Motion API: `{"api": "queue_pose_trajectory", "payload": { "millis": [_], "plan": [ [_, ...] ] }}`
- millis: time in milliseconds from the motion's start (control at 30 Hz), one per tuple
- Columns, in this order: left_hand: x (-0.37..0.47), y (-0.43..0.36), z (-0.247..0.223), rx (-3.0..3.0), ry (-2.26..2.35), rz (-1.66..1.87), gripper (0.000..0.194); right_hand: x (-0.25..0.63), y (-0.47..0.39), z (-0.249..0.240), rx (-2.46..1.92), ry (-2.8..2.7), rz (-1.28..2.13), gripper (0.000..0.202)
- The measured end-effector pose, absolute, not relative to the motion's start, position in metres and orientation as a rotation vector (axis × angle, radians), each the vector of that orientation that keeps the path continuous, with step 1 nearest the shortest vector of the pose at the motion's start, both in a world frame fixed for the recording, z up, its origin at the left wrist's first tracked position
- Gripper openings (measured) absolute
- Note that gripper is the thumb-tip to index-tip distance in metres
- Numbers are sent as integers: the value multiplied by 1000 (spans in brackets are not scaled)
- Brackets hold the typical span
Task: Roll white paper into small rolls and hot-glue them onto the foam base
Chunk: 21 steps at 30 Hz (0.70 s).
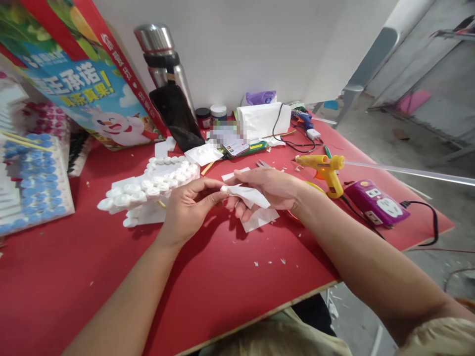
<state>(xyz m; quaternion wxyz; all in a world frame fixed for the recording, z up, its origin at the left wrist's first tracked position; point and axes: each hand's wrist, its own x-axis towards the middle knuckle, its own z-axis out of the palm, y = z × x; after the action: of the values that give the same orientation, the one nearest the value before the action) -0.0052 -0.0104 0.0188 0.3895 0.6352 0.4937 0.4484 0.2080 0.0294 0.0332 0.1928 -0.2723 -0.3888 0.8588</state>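
My left hand (189, 207) pinches the small rolled end of a white paper strip (250, 194) between thumb and fingertips. My right hand (269, 185) curls around the same strip from the right, its fingers partly hidden beneath the paper. Below its fingers a flat piece of white paper (260, 220) lies on the red table. Just left of my left hand stand rows of white rolled paper rosettes (144, 190) on a white backing. Scissors (262, 163) show partly behind my right hand.
A yellow glue gun (322, 168) with a long clear stick rests at right, beside a purple power socket (378, 202) and its cords. Behind are a phone (176, 116) leaning on a steel flask (156, 42), another phone (235, 143), tissues (263, 121) and blue rosettes (40, 183).
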Motion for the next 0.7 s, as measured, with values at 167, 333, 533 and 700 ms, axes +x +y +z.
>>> {"api": "queue_pose_trajectory", "payload": {
  "millis": [167,333,533,700],
  "plan": [
    [-4,-11,17,1579,1252,1117,18,207,23,33,-780,-1136,2312,24],
    [-1,-11,16,1463,1233,1132,16,207,25,27,-790,-1338,2096,30],
    [1,-11,14,1358,1208,1164,15,201,18,35,-1121,-1696,1554,26],
    [4,-12,14,1324,1235,1189,17,194,11,35,-1253,-1799,1200,21]
  ]
}}
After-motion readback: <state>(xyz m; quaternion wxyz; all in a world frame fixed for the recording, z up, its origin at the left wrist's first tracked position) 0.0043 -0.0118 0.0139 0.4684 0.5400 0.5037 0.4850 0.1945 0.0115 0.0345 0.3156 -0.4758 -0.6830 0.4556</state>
